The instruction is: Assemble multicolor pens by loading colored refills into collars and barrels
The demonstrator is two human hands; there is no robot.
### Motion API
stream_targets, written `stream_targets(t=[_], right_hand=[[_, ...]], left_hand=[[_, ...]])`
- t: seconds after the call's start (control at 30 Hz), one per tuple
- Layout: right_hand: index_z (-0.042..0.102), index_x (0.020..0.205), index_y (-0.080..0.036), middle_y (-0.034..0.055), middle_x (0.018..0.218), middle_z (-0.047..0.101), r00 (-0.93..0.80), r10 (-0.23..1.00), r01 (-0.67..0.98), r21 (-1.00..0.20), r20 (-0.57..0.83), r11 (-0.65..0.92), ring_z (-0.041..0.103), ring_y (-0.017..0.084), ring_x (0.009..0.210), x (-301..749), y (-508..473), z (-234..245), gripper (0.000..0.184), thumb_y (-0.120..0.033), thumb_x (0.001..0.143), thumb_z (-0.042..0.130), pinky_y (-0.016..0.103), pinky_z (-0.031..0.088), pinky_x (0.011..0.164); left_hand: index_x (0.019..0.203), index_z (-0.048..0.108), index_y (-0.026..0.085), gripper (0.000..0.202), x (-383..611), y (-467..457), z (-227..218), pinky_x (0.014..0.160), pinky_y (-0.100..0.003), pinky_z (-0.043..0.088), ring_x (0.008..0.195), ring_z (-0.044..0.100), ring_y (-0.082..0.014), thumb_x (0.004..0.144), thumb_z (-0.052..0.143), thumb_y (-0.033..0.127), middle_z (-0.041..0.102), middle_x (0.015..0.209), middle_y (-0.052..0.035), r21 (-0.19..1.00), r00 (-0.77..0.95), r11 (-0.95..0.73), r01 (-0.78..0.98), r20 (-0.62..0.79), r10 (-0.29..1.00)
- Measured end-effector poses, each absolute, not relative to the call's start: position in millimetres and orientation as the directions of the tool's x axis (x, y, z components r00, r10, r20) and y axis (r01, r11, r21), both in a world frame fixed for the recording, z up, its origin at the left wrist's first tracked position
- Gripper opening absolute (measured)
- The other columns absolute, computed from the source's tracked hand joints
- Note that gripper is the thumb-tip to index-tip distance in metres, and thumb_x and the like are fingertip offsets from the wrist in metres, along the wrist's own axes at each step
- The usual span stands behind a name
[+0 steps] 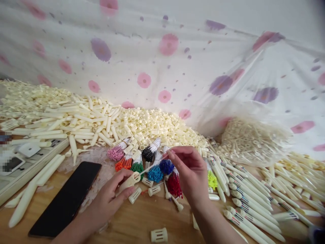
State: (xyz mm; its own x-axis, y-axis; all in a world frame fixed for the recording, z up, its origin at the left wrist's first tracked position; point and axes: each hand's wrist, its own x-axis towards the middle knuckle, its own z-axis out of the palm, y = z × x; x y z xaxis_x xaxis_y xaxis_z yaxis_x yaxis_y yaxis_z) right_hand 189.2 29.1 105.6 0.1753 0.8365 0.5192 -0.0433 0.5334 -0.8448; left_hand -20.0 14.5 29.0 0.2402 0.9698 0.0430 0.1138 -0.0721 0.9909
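My left hand [111,198] is closed round a cream plastic pen barrel [129,181], its open end turned to the right. My right hand [189,173] pinches a thin white refill stick [152,166] whose tip reaches the barrel's mouth. Between and behind my hands lie bundles of coloured refills: pink [116,152], orange [123,163], green [137,166], black [150,151], blue [159,169], red [174,184] and yellow-green [212,178]. Small slotted cream caps [154,190] lie on the wooden table [142,220] under my hands.
A black phone [67,198] lies at the left. Heaps of cream barrels [76,118] and caps [152,127] fill the back. Assembled pens [251,203] lie in rows at the right, beside a clear bag of small parts [251,140]. A flowered sheet [165,61] hangs behind.
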Motion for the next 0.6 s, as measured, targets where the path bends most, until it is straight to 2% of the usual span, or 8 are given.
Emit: stream_targets(t=[0.13,0.23,0.33,0.47,0.6], right_hand=[[0.066,0.086,-0.024,0.0008,0.081,0.068,0.074,0.758,0.074,-0.762,0.648,0.644,0.066,0.014,0.074,194,8,104,0.020,-0.007,0.077,0.064,0.029,0.058,0.066],[0.065,0.093,-0.026,0.0026,0.084,0.068,-0.042,0.720,0.167,-0.705,0.693,0.689,0.065,0.015,0.075,192,-2,102,0.028,-0.002,0.078,0.060,0.030,0.058,0.065],[0.061,0.105,-0.026,0.0053,0.088,0.067,-0.212,0.642,0.232,-0.600,0.737,0.766,0.066,0.014,0.075,189,-9,102,0.036,-0.001,0.079,0.058,0.026,0.058,0.061],[0.053,0.122,-0.022,0.0096,0.091,0.067,-0.366,0.510,0.248,-0.446,0.778,0.860,0.066,0.016,0.083,184,-15,101,0.045,-0.002,0.082,0.054,0.025,0.059,0.069],[0.043,0.133,-0.023,0.0099,0.092,0.069,-0.390,0.450,0.223,-0.392,0.803,0.893,0.067,0.018,0.088,184,-16,100,0.050,-0.007,0.086,0.050,0.031,0.060,0.075]], left_hand=[[0.089,0.065,0.027,0.011,-20,12,30,0.066,-0.025,0.049,0.085,0.060,-0.0225,0.078,0.064,0.025,0.064,0.088,-0.0035,0.955,0.258,-0.216,0.202,0.161,0.953],[0.088,0.065,0.028,0.013,-21,11,28,0.070,-0.027,0.049,0.088,0.061,-0.0229,0.077,0.064,0.019,0.063,0.092,-0.0042,0.927,0.253,-0.316,0.202,0.262,0.931],[0.087,0.063,0.027,0.019,-20,12,25,0.076,-0.029,0.047,0.086,0.060,-0.0215,0.077,0.060,0.011,0.060,0.092,-0.0034,0.898,0.271,-0.409,0.161,0.358,0.894],[0.088,0.060,0.028,0.023,-20,14,21,0.074,-0.029,0.047,0.085,0.058,-0.0198,0.080,0.055,0.007,0.056,0.091,-0.0023,0.886,0.269,-0.455,0.086,0.419,0.867],[0.090,0.060,0.028,0.023,-22,14,17,0.076,-0.031,0.047,0.088,0.057,-0.0200,0.081,0.055,0.008,0.054,0.093,-0.0023,0.892,0.267,-0.449,0.040,0.424,0.865]])
